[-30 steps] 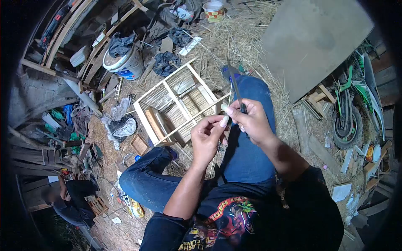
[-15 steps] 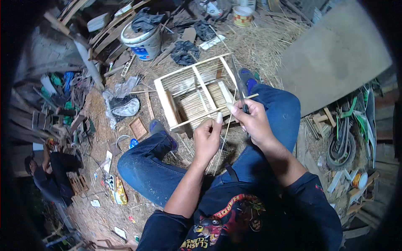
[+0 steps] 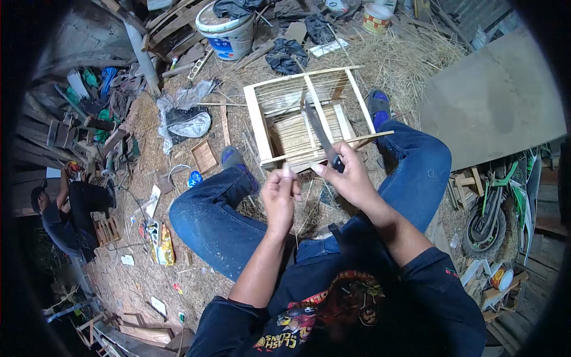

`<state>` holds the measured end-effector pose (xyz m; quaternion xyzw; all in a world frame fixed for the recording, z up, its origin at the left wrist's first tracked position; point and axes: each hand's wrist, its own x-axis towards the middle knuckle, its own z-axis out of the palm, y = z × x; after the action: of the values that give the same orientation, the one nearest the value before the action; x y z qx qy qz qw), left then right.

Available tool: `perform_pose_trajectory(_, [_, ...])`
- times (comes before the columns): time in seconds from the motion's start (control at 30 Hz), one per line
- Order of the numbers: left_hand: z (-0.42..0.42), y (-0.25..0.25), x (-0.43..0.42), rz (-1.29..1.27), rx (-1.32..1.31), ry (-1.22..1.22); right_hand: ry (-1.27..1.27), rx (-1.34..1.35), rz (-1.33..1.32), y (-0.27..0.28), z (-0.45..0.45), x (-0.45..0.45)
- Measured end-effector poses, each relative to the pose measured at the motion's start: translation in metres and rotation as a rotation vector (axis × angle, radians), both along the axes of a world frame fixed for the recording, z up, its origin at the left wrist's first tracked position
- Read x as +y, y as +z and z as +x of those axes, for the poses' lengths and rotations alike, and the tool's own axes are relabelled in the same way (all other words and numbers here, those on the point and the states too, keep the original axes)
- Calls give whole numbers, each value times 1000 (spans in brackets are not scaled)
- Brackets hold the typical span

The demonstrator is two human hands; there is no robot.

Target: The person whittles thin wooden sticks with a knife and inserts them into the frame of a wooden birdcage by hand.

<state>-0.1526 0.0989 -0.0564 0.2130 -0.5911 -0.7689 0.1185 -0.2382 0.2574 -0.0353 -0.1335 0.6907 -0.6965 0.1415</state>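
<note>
My right hand (image 3: 351,178) is wrapped round the dark handle of a long knife (image 3: 320,130), its blade pointing up and to the left over the crate. My left hand (image 3: 279,196) is beside it, fingers curled with thumb and forefinger together; whatever they pinch is too small to make out. Just beyond both hands a slatted wooden crate (image 3: 254,119) lies on the ground between my feet, with thin sticks across its open side.
White bucket (image 3: 229,35) and black plastic (image 3: 286,56) lie beyond the crate. A large board (image 3: 493,101) and a small motorbike (image 3: 488,220) are at the right. A small wooden tray (image 3: 204,156) is left of the crate. Another person (image 3: 68,220) sits far left.
The view has shifted, and the crate appears further right. My hands have moved apart. The thin strip seen between them earlier is no longer visible there; the knife stays in my right hand.
</note>
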Motion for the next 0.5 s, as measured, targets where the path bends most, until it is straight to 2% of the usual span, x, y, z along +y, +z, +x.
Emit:
perform_pose_trajectory(0.1, [9,-11,-21,80,22,197,122,114,384,-12,8,17])
perform_pose_trajectory(0.13, [11,-10,-28,35,0,254,127,104,385,-16,10,23])
perform_pose_trajectory(0.2, [10,-18,-43,8,93,294,366,147,442,-26,13,33])
perform_pose_trajectory(0.33, [6,-18,-56,32,94,366,456,217,674,-72,23,38])
perform_pose_trajectory(0.4, [5,-26,-57,44,90,371,490,188,719,-91,26,28])
perform_pose_trajectory(0.47, [3,-27,-54,141,54,409,598,-54,795,-111,31,12])
perform_pose_trajectory(0.5, [4,-28,-53,143,53,406,566,-97,801,-136,40,4])
